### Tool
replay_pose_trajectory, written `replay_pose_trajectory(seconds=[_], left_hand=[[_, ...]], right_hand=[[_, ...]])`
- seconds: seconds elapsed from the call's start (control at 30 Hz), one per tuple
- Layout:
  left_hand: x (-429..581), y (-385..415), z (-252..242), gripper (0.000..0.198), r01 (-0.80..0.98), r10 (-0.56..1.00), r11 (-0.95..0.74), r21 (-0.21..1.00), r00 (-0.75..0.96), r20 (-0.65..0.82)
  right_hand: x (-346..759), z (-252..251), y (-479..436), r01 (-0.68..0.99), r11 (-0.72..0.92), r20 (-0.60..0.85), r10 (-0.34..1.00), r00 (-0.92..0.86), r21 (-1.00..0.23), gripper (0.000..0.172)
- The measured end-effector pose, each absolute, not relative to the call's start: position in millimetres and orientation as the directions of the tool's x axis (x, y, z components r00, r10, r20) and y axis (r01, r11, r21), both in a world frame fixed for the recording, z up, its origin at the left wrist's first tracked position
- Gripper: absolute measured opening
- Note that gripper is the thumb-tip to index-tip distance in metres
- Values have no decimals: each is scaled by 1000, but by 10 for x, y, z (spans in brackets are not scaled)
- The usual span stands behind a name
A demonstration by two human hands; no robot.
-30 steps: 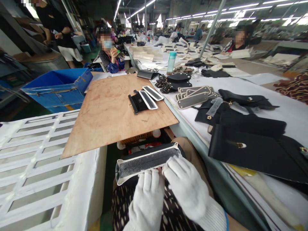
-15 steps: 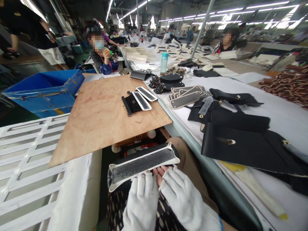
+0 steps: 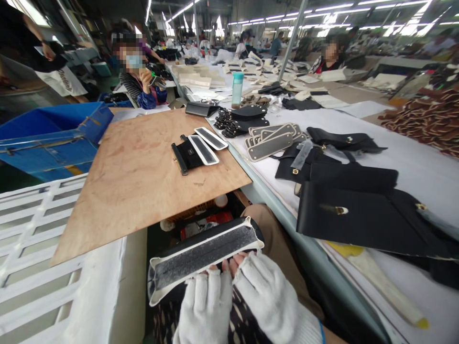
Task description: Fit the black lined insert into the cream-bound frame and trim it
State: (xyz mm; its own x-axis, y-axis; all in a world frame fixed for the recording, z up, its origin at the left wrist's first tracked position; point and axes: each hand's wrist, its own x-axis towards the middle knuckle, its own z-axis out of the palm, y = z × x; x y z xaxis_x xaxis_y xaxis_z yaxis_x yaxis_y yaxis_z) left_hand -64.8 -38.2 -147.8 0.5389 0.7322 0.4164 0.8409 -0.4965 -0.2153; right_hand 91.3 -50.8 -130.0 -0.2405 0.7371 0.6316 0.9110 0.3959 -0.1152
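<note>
Across my lap lies a long black bag part (image 3: 208,255), with a grey-black panel facing up and raised cream edges folded up around it. Along its near edge, my left hand (image 3: 206,306), in a white glove with bare fingertips, closes its fingers on the rim. Close beside it, my right hand (image 3: 267,291), gloved the same way, also grips that rim with bent fingers. Both thumbs are largely hidden. On the wooden board (image 3: 143,177) ahead sit a small black bag piece (image 3: 188,155) and two white-edged strips (image 3: 204,149).
To the right, a white-covered table holds black bags (image 3: 344,205), stacked grey strips (image 3: 270,145) and a yellow-ended brush-like tool (image 3: 390,289). A teal-capped bottle (image 3: 237,91) stands farther back. Left are a blue bin (image 3: 53,138) and a white slatted rack (image 3: 43,229). Co-workers sit beyond.
The bag part has shifted slightly left and down in view, its left end lower. Both hands stay on its near edge. The whole scene has slid a little left.
</note>
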Motion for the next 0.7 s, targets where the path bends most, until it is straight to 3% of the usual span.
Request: replay_pose_trajectory(seconds=[0.23, 0.5, 0.7], left_hand=[[-616, -296, -1370, 18, 837, 710, -507, -207, 541, 451], [-623, -330, -1619, 41, 858, 639, -494, -140, 468, 611], [-573, -280, -1548, 34, 859, 697, -496, -124, 480, 534]], right_hand=[[977, -1248, -485, 937, 330, 597, 776, -201, -114, 33], [1127, -1370, -541, 939, 334, 596, 772, -220, -86, 25], [1103, -1349, -437, 942, 330, 632, 744, -218, -64, 19]])
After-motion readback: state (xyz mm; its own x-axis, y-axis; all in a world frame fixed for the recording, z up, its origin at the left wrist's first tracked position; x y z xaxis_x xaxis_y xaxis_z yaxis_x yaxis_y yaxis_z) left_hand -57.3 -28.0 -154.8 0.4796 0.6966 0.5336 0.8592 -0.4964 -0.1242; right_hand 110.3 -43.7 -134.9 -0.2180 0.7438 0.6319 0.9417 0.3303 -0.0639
